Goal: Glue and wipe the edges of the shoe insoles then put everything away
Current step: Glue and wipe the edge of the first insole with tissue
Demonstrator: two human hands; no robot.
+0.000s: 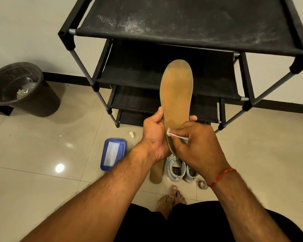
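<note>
Holding: left hand (154, 137) has the insole (176, 91) upright in the air in front of the shoe rack (182, 41), toe end up, tan face to the camera.
Left grip: clamped on the lower half of the insole, thumb on its left edge, fingertips showing past its right edge.
Right grip: right hand (199, 145) pinched on a small white item (177, 135); cannot tell if it is a tube or a wipe.
Contact: wide end of the white item touches the insole's lower left edge.
Wrist: red thread band (222, 177) on the right wrist.
Floor (42, 189): second insole (155, 173) lies flat just left of a pale pair of shoes (177, 169), both below the hands.
Tape roll (202, 184): on the floor, just right of the shoes.
Blue box (106, 165): on the floor left of the hands, white sheet (111, 153) on top.
White cap (131, 134): near the box's far corner.
Bin (33, 102): far left by the wall, scraps inside.
Feet (170, 199): bare, near the shoes.
</note>
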